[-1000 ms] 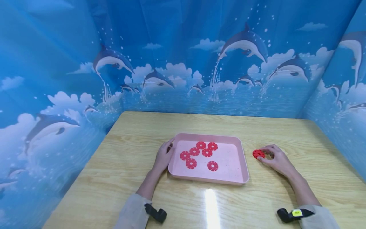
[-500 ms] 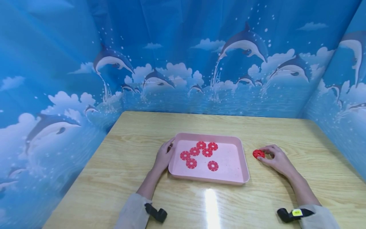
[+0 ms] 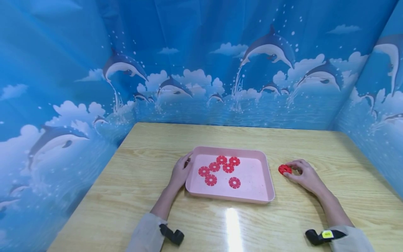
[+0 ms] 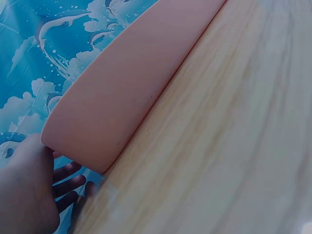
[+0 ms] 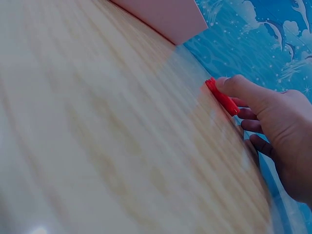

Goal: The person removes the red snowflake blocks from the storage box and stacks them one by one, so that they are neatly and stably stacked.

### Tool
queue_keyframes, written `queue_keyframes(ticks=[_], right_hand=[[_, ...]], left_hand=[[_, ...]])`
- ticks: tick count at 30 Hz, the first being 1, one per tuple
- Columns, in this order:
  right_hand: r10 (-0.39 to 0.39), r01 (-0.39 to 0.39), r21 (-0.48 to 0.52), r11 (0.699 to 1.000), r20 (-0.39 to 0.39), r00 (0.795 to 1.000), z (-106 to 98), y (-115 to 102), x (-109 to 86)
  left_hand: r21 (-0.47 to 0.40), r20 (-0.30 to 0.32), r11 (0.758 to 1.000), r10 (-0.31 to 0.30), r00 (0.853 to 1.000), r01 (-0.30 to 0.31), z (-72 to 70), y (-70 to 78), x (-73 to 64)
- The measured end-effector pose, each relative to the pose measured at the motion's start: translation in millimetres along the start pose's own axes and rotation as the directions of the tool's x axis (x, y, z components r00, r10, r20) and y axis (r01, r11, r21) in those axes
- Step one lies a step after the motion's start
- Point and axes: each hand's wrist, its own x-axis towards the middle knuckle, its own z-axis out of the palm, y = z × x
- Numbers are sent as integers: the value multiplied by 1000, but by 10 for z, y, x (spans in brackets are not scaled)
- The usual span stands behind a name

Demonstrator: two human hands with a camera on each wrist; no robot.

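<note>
Pinching discs (image 5: 222, 99), right hand (image 3: 304, 176); touching tray (image 3: 253, 171) — left hand (image 3: 180, 172)

Red and pink against blue

The tray (image 3: 252, 178) was pink, the discs (image 3: 211, 183) in it red, like the disc at right (image 5: 222, 99). Light-brown grain streaked the pale tabletop (image 3: 195, 220). Far, the blue backdrop (image 3: 201, 31) bore blue-and-white dolphins (image 3: 270, 43) and white clouds (image 3: 193, 77). Near sleeves (image 3: 145, 233) were greyish.

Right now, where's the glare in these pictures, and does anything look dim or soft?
Head view: a white streak of glare on the table in front of the pink tray. Left wrist view: dim, left hand shaded, wood grain soft, pale spot lower right. Right wrist view: also dim and soft, bright spot lower left; the red piece at the right hand stands out.
</note>
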Motion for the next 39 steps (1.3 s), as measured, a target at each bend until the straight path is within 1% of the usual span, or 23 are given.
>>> queue_keyframes(ticks=[1, 11, 18, 23, 26, 29, 32, 35, 39], right_hand=[[0, 0, 0, 1000, 1, 1000, 0, 1, 1], [-1, 1, -1, 1000, -1, 1000, 0, 2, 1], [1, -1, -7, 1000, 4, 1000, -6, 0, 1], [15, -15, -3, 1000, 15, 1000, -15, -6, 2], [21, -21, 11, 1000, 5, 1000, -28, -39, 0], [13, -12, 42, 999, -23, 1000, -51, -115, 10], [-3, 6, 78, 997, -36, 999, -81, -249, 55], [-31, 33, 105, 994, -22, 999, -114, -442, 126], [-77, 74, 129, 989, 19, 997, -112, -729, 230]], left_hand=[[-6, -1, 1000, -6, 1000, 6, 0, 3, -1], [7, 3, 1000, 21, 1000, -21, -11, 13, -5], [-2, 5, 1000, 21, 1000, -21, -10, 16, -4], [-12, 8, 1000, 0, 1000, 0, -7, 13, -2], [-11, 9, 1000, -11, 1000, 11, -3, 10, -4], [-8, 16, 1000, -11, 1000, 11, -3, 9, -9], [-12, 19, 1000, -17, 1000, 17, -2, 5, -13], [-15, 14, 1000, -21, 1000, 21, 2, 1, -10], [-7, 7, 1000, -4, 1000, 4, 9, -18, 0]])
